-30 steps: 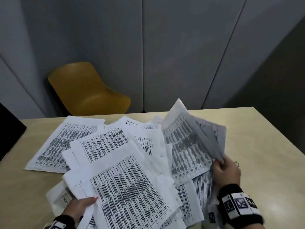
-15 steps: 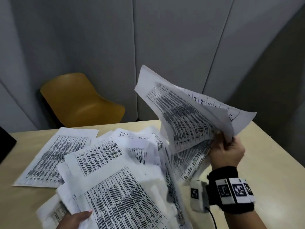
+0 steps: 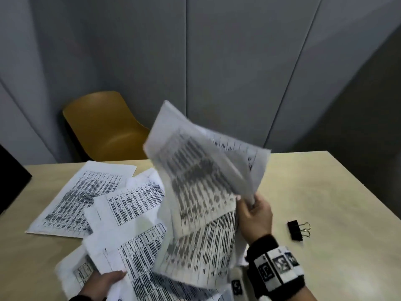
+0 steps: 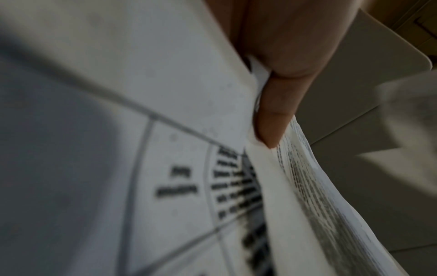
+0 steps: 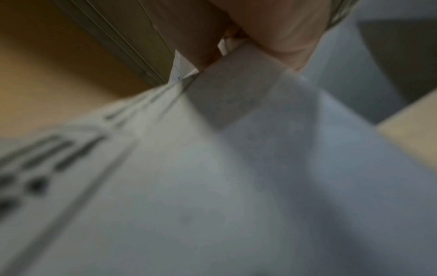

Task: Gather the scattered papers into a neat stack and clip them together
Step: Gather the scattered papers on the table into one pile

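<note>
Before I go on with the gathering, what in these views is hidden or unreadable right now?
- Printed text on the lifted sheets: head view, motion blur.
- How many sheets the right hand holds: they overlap, and the right wrist view is blurred.
- Left hand grip: head view, cut off by the bottom edge and covered by papers; the left wrist view shows only one finger against an edge.
- Binder clip: too small for detail.

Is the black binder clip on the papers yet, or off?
Off. The black binder clip lies on the beige wooden table, beside the right hand gripping lifted printed sheets.
</note>
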